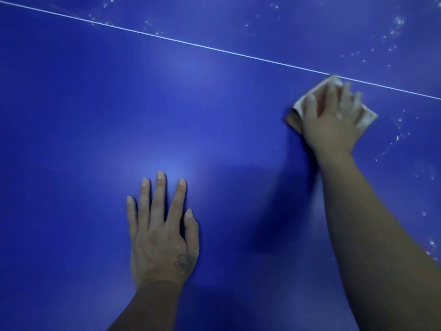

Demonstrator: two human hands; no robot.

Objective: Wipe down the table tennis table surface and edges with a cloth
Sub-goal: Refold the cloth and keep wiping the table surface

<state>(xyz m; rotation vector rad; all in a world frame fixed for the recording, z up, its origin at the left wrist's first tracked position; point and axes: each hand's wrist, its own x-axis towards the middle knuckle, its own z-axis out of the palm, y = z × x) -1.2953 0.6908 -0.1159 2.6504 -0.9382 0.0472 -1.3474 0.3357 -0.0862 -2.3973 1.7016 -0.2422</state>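
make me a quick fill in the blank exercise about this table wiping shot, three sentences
1. The cloth lies under the ____ hand.
2. The left hand rests flat with nothing in it, fingers ____.
3. The white specks lie mostly on the ____ side of the blue table, as the person sees it.

Missing words: right; spread; right

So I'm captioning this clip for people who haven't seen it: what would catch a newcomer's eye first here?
The deep blue table surface fills the whole view, crossed by a thin white line running from upper left to right. At right, the right hand presses a pale cloth flat near that line, with white specks scattered beyond and beside it. The left hand lies spread on the table, lower centre.
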